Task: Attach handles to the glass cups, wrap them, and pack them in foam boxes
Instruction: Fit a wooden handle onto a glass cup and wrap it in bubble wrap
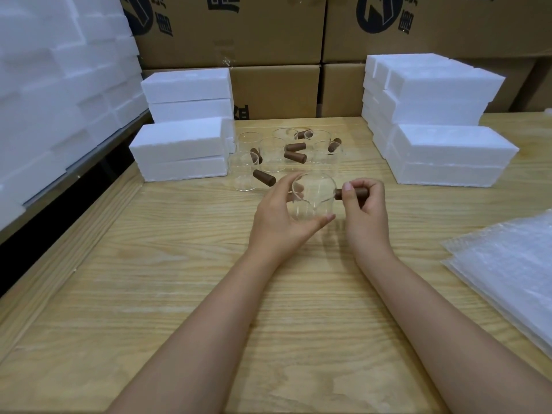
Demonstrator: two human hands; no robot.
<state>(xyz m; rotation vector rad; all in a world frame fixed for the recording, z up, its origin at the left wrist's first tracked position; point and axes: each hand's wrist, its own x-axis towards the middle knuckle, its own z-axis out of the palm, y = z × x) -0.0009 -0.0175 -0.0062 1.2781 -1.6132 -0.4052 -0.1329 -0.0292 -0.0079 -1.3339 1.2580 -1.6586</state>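
My left hand (pixel 277 216) grips a clear glass cup (pixel 313 194) from its left side, just above the wooden table (pixel 209 294). My right hand (pixel 366 201) pinches a brown cylindrical handle (pixel 339 193) that meets the cup's right wall. Behind them stands a cluster of several more glass cups (pixel 271 150) with brown handles (pixel 264 177) on them. White foam boxes sit stacked at the left (pixel 179 150) and at the right (pixel 448 153) of the cluster.
A pile of bubble-wrap sheets (pixel 507 270) lies at the table's right edge. Taller foam stacks (pixel 53 85) fill a shelf on the far left. Cardboard cartons (pixel 268 40) wall off the back.
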